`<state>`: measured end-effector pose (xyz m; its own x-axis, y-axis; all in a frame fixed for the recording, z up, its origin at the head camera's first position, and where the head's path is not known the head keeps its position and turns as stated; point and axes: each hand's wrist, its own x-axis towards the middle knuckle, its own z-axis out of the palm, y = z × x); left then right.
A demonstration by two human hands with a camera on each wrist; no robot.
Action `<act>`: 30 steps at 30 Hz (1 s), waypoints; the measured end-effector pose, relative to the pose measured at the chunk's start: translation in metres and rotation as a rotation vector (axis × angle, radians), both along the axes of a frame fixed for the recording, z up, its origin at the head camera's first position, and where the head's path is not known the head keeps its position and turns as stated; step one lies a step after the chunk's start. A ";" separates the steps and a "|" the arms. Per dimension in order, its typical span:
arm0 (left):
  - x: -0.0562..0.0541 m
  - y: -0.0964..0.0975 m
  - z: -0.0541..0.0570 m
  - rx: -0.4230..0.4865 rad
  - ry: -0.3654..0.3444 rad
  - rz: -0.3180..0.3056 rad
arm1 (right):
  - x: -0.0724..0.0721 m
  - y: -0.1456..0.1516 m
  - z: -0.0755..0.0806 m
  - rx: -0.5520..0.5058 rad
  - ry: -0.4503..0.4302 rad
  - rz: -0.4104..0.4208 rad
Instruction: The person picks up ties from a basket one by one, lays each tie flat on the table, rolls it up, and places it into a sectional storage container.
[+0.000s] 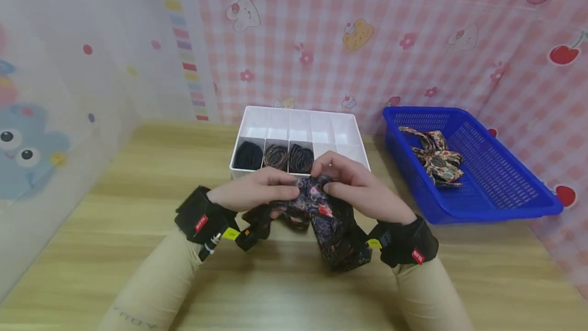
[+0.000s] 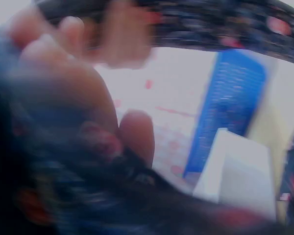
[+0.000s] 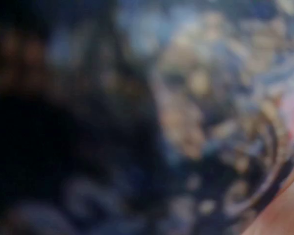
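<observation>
A dark floral cloth band (image 1: 337,231) with pink and red blossoms hangs in loose folds between both hands, above the table at the box's front edge. My left hand (image 1: 257,188) pinches its upper left part between thumb and fingers. On the other side my right hand (image 1: 360,190) pinches the top right part, index finger arched over it. Blurred fingers and a stretch of the dark cloth (image 2: 186,29) show in the left wrist view. Out-of-focus patterned cloth (image 3: 201,98) fills most of the right wrist view, hiding the right fingers there.
Behind the hands stands a white compartment box (image 1: 300,111); dark rolled bands (image 1: 275,157) sit in three front-left compartments. To the right, a blue basket (image 1: 496,216) holds cream floral bands with a bow (image 1: 438,160). A pink checked curtain (image 1: 321,29) closes off the back.
</observation>
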<state>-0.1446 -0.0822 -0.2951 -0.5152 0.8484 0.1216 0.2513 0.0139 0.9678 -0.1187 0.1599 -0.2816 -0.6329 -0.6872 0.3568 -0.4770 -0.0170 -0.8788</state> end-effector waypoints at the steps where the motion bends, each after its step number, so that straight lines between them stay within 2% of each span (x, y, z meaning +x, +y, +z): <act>1: 0.000 -0.007 0.004 0.029 0.007 -0.003 | -0.001 0.000 0.001 0.018 -0.029 -0.006; 5: 0.007 -0.032 0.018 0.233 0.014 0.023 | -0.006 -0.004 -0.001 0.076 -0.190 0.023; 7: 0.014 -0.042 0.026 0.352 0.018 0.033 | -0.010 -0.004 -0.007 0.084 -0.241 0.097; 10: 0.026 -0.054 0.035 0.447 0.055 0.068 | -0.016 0.000 -0.017 0.053 -0.271 0.260; 12: 0.034 -0.059 0.039 0.464 0.081 0.079 | -0.018 0.005 -0.023 -0.002 -0.254 0.368; 14: 0.041 -0.062 0.041 0.451 0.096 0.097 | -0.018 0.010 -0.030 -0.084 -0.274 0.460; 16: 0.043 -0.062 0.042 0.457 0.098 0.102 | -0.015 0.014 -0.037 -0.127 -0.292 0.515; 18: 0.043 -0.061 0.042 0.463 0.088 0.123 | -0.012 0.020 -0.045 -0.114 -0.326 0.524; 21: 0.038 -0.063 0.039 0.461 0.077 0.129 | -0.004 0.036 -0.055 0.018 -0.348 0.474; 23: 0.035 -0.069 0.035 0.408 0.086 0.146 | 0.000 0.053 -0.057 0.118 -0.371 0.450; 25: 0.035 -0.080 0.032 0.264 0.190 0.176 | 0.005 0.072 -0.055 0.215 -0.377 0.423; 27: 0.039 -0.091 0.028 0.025 0.340 0.230 | 0.008 0.091 -0.048 0.318 -0.324 0.369; 28: 0.041 -0.094 0.026 -0.102 0.446 0.253 | 0.011 0.102 -0.043 0.373 -0.270 0.319; 30: 0.045 -0.098 0.021 -0.345 0.635 0.274 | 0.020 0.123 -0.033 0.500 -0.115 0.160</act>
